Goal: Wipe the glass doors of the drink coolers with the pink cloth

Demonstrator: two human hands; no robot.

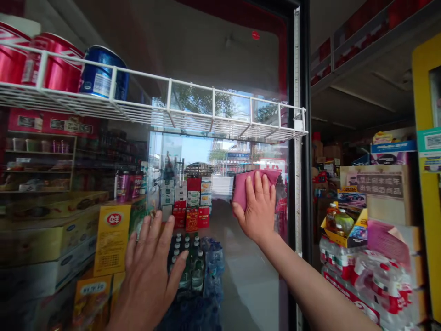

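Observation:
My right hand presses a folded pink cloth against a glass door pane, with the cloth bunched under the palm and fingers. My left hand lies flat on the same glass, lower and to the left, its fingers spread and holding nothing. The pane's black upright frame stands to the right of my right hand. Behind the glass, green bottles in a case show between my hands.
A white wire rack crosses the glass above my hands, holding large red and blue cans. Yellow cartons and stacked boxes stand at the left. Shrink-wrapped water bottles, a display box and a yellow panel stand right of the frame.

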